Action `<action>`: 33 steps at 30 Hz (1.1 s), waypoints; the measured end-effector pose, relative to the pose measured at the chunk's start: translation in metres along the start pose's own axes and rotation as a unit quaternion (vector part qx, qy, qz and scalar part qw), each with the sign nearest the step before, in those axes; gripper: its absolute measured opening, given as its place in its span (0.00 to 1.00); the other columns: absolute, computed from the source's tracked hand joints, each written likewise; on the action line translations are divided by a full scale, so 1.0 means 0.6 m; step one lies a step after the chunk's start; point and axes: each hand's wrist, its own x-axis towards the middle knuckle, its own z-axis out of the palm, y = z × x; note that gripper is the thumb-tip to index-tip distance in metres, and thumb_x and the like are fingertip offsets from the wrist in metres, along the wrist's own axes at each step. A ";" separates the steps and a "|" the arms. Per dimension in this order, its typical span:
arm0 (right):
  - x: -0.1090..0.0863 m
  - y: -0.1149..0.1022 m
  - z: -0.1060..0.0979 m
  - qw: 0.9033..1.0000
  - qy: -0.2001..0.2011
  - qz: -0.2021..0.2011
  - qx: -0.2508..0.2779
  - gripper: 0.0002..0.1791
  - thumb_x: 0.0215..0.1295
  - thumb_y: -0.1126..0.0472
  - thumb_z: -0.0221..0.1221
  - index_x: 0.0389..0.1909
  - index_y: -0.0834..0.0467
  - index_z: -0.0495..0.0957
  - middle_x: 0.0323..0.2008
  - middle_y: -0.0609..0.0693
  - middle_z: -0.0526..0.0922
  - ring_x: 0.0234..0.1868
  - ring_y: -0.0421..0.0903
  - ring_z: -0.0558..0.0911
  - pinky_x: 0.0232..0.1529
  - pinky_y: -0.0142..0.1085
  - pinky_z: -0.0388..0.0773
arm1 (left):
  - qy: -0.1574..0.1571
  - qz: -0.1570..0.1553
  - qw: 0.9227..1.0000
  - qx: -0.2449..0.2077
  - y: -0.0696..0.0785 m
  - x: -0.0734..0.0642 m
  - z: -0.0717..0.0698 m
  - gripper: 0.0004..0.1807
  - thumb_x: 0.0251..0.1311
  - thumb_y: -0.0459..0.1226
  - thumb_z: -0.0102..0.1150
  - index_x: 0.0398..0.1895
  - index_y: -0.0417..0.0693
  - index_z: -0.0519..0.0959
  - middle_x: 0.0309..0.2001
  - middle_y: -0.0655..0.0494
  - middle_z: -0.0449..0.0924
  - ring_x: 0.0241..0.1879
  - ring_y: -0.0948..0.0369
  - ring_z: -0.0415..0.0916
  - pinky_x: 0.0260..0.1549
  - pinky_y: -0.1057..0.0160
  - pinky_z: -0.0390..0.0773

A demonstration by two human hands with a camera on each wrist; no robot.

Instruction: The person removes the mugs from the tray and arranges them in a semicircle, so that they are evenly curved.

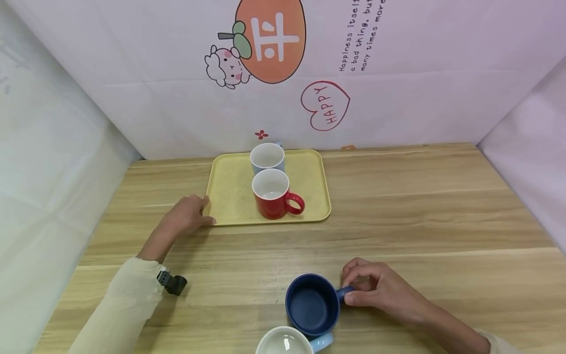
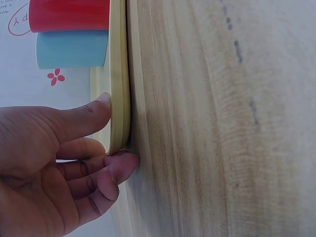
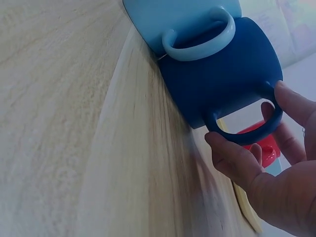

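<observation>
My left hand [image 1: 189, 215] is at the left edge of a yellow tray [image 1: 232, 196], its thumb on the rim and its fingertips against the outside. In the left wrist view the hand [image 2: 59, 168] pinches the tray's corner [image 2: 118, 98]. On the tray stand a red mug [image 1: 270, 204] and, behind it, a light blue mug [image 1: 267, 156] with a white inside. My right hand [image 1: 384, 292] holds the handle of a dark blue mug [image 1: 312, 305]; the right wrist view shows fingers around that handle [image 3: 249, 136]. A second light blue mug [image 3: 182, 19] stands close against the dark one.
Everything stands on a wood-grain table [image 1: 420, 206]. White printed cloth [image 1: 177, 98] hangs behind it and at both sides. A small black device [image 1: 172, 282] is at my left sleeve. The near light blue mug [image 1: 285, 341] is cut off by the frame's bottom edge.
</observation>
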 end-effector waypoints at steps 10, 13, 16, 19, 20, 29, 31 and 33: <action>0.004 -0.004 -0.021 0.998 -0.038 0.043 0.011 0.10 0.73 0.71 0.53 0.51 0.71 0.75 0.51 0.71 0.73 0.47 0.57 0.84 0.46 0.49 0.80 | -0.003 -0.005 1.000 -0.008 -0.001 0.000 0.002 0.34 0.61 0.35 0.68 0.63 0.18 0.67 0.20 0.55 0.59 0.21 0.60 0.56 0.24 0.62 0.60; 0.008 -0.012 -0.031 0.997 -0.024 0.073 -0.002 0.12 0.76 0.68 0.51 0.52 0.72 0.74 0.52 0.71 0.75 0.48 0.57 0.84 0.44 0.50 0.81 | -0.001 -0.003 1.000 -0.010 -0.002 0.001 0.002 0.34 0.61 0.34 0.67 0.63 0.18 0.67 0.20 0.56 0.57 0.21 0.60 0.55 0.23 0.62 0.59; 0.012 -0.022 -0.039 0.996 -0.008 0.088 -0.028 0.14 0.77 0.64 0.51 0.53 0.71 0.74 0.53 0.69 0.76 0.50 0.56 0.83 0.44 0.47 0.82 | -0.001 -0.003 1.000 -0.011 -0.002 0.001 0.002 0.34 0.61 0.34 0.68 0.64 0.18 0.67 0.20 0.56 0.56 0.20 0.61 0.53 0.23 0.62 0.59; 0.016 -0.027 -0.043 0.995 0.001 0.087 -0.048 0.15 0.78 0.62 0.51 0.54 0.71 0.74 0.52 0.68 0.77 0.51 0.58 0.83 0.47 0.44 0.81 | -0.002 -0.005 1.000 -0.012 -0.001 0.000 0.001 0.34 0.61 0.34 0.68 0.63 0.19 0.67 0.20 0.56 0.56 0.20 0.61 0.53 0.23 0.62 0.59; 0.017 -0.028 -0.044 0.995 0.005 0.085 -0.054 0.16 0.78 0.62 0.51 0.54 0.71 0.74 0.51 0.68 0.77 0.50 0.58 0.83 0.48 0.43 0.80 | -0.001 -0.005 1.000 -0.010 -0.001 0.001 0.001 0.32 0.61 0.34 0.68 0.62 0.20 0.69 0.20 0.56 0.56 0.21 0.60 0.53 0.23 0.62 0.59; 0.026 -0.041 -0.047 0.992 0.044 0.067 -0.094 0.18 0.77 0.61 0.53 0.56 0.72 0.73 0.51 0.69 0.78 0.50 0.56 0.83 0.50 0.41 0.79 | 0.001 -0.013 1.000 -0.007 -0.001 0.000 0.001 0.36 0.61 0.35 0.68 0.65 0.19 0.65 0.21 0.54 0.61 0.20 0.61 0.54 0.22 0.62 0.59; 0.028 -0.044 -0.047 0.993 0.046 0.062 -0.089 0.18 0.77 0.62 0.53 0.56 0.73 0.72 0.52 0.70 0.76 0.51 0.55 0.83 0.50 0.41 0.79 | 0.001 -0.015 1.000 -0.009 -0.001 0.001 0.001 0.37 0.61 0.35 0.68 0.65 0.19 0.64 0.22 0.53 0.62 0.20 0.61 0.53 0.22 0.62 0.59; 0.030 -0.046 -0.047 0.994 0.046 0.054 -0.086 0.18 0.77 0.62 0.53 0.56 0.74 0.72 0.53 0.70 0.75 0.51 0.55 0.83 0.49 0.42 0.80 | 0.001 -0.016 1.000 -0.011 -0.002 0.001 0.001 0.36 0.61 0.35 0.68 0.65 0.20 0.65 0.23 0.52 0.64 0.20 0.61 0.53 0.22 0.62 0.59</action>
